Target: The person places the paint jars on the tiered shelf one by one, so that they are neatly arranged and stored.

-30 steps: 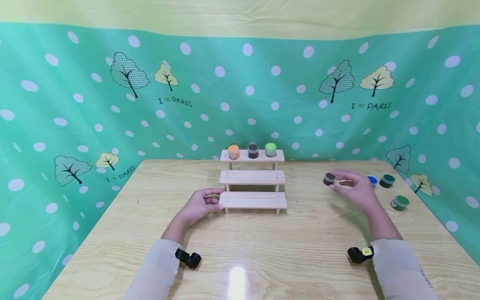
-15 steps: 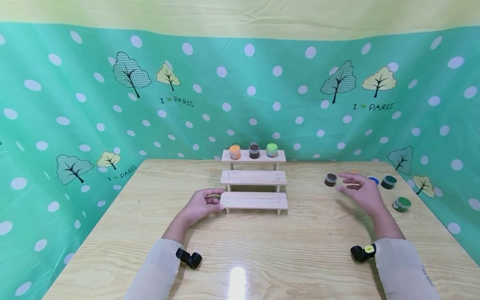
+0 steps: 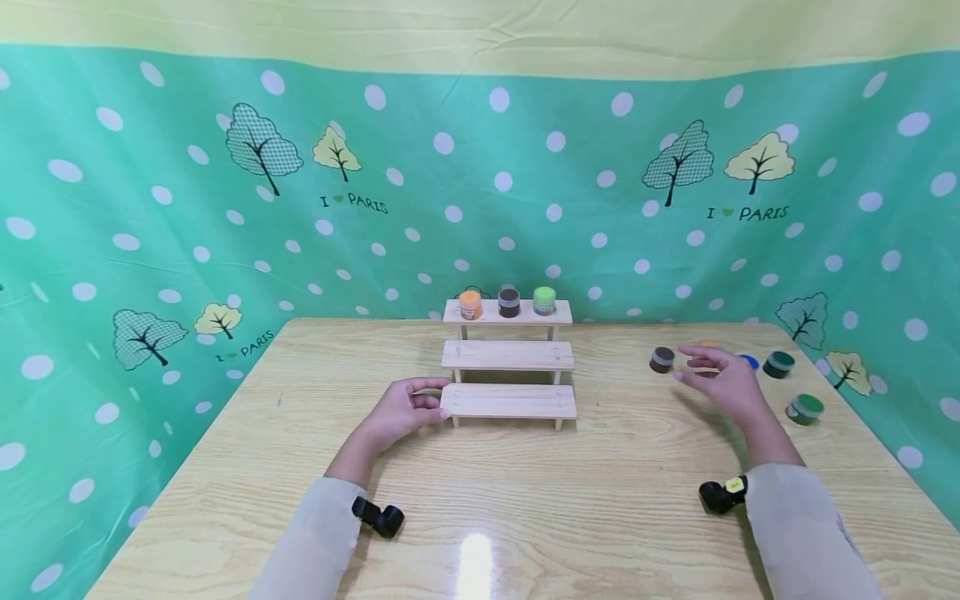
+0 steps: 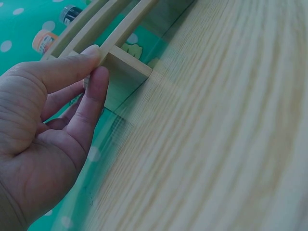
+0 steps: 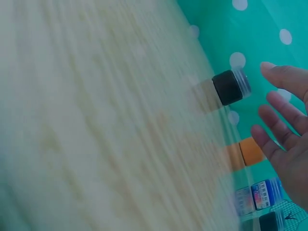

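Note:
In the head view a three-tier wooden display stand (image 3: 507, 401) stands mid-table. My left hand (image 3: 397, 411) pinches the left end of its lowest tier; the left wrist view shows thumb and fingertips meeting at that plank's corner. On the top tier sit an orange paint jar (image 3: 470, 305), a dark paint jar (image 3: 509, 303) and a light green paint jar (image 3: 544, 301). Another dark paint jar (image 3: 662, 360) stands on the table to the right. Beside it my right hand (image 3: 726, 383) hovers with fingers spread and nothing in them, a small gap from the jar in the right wrist view.
Around and behind my right hand are a blue-lidded jar (image 3: 748, 361), an orange jar (image 5: 251, 151), a dark green jar (image 3: 778, 364) and a green jar (image 3: 805, 409). A polka-dot curtain (image 3: 337, 275) hangs along the table's back and sides.
My right hand has drawn back to the right from the dark jar, which stays on the table. More of the orange jar behind that hand shows. My left hand keeps its place on the stand.

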A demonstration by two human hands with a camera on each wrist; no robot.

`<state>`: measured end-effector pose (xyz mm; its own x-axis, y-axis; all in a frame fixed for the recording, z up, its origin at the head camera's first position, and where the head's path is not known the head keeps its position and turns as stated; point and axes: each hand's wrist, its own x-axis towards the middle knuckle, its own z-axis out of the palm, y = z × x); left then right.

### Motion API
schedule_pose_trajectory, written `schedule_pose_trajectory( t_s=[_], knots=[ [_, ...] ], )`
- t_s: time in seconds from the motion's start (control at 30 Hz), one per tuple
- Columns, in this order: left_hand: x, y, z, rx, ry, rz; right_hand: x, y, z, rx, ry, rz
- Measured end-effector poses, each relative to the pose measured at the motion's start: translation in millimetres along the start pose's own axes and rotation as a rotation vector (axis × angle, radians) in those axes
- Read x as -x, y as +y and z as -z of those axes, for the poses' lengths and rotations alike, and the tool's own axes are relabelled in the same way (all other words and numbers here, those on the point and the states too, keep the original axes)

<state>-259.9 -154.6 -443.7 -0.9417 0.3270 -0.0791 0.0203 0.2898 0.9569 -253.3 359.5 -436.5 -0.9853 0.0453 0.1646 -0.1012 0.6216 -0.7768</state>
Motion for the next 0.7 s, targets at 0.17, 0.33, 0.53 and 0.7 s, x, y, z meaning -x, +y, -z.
schedule_pose_trajectory(
  t_s=[0.17,0.33,0.53,0.7],
  knots=[
    [-4.3,-7.2,0.8,0.022,0.008,0.007,-4.4,3.6,-1.5,-0.014,-0.036,-0.043],
    [-4.5,-7.2,0.3,0.015,0.014,0.014,-10.4,6.1,-4.4,-0.019,-0.047,-0.070],
    [-3.4,-5.6,0.3,0.016,0.003,-0.002,-16.3,6.9,-7.1,-0.015,-0.060,-0.087],
    [-3.9,-5.7,1.3,0.021,0.001,-0.005,-19.9,6.7,-8.6,-0.027,-0.077,-0.100]
  ],
)
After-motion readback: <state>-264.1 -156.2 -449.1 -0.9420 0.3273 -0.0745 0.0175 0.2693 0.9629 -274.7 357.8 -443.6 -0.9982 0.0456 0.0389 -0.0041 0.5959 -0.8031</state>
